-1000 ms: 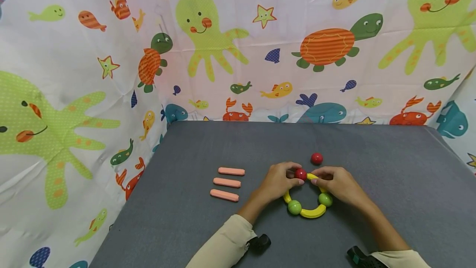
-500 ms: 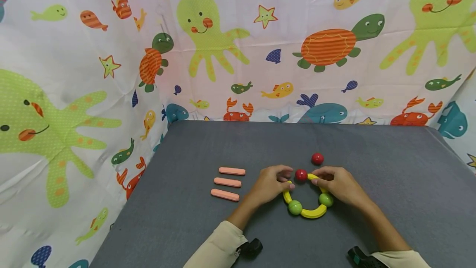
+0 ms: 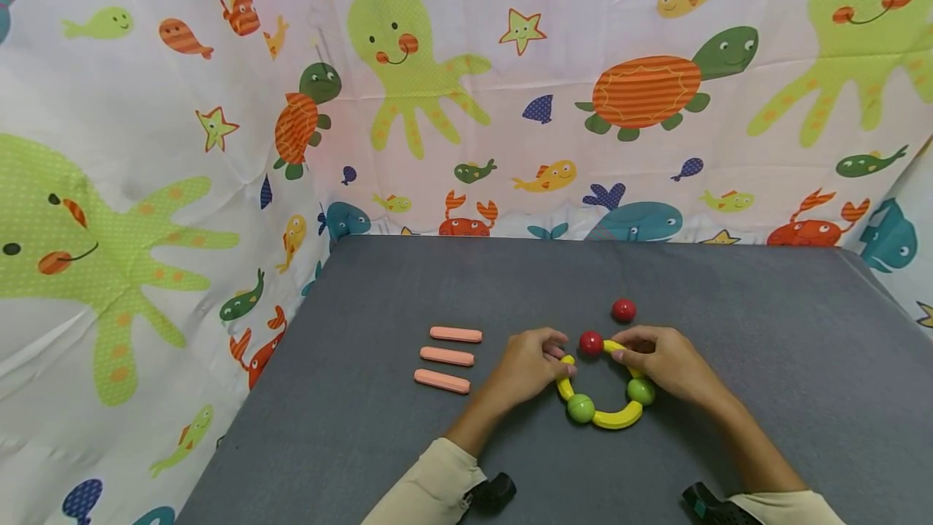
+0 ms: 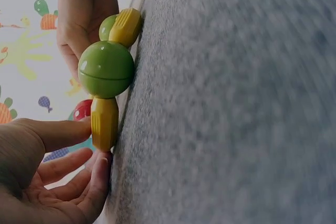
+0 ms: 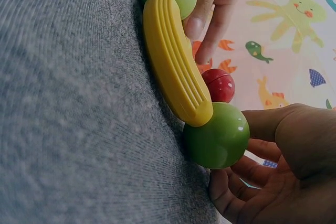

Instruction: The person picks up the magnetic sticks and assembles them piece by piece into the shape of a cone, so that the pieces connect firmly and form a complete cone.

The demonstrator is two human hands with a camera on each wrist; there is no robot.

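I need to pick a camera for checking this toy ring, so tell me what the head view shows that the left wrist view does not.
Only the head view shows the three pink sticks, the loose red ball beyond the hands, the full horseshoe layout and the grey table edges. Only the left wrist view shows the left hand from its palm side, with a fingertip under the end of a yellow piece and the thumb against that piece. Both show the green ball, the red ball at the open end, the right hand and the sea-animal cloth.

Two red balls [image 3: 591, 342] [image 3: 623, 310], two green balls [image 3: 581, 407] [image 3: 641, 391], three yellow curved pieces [image 3: 616, 417] [image 3: 564, 383] [image 3: 618, 347], three pink sticks [image 3: 455, 335] [image 3: 446, 356] [image 3: 441, 382] at left, two hands [image 3: 526, 365] [image 3: 666, 363].
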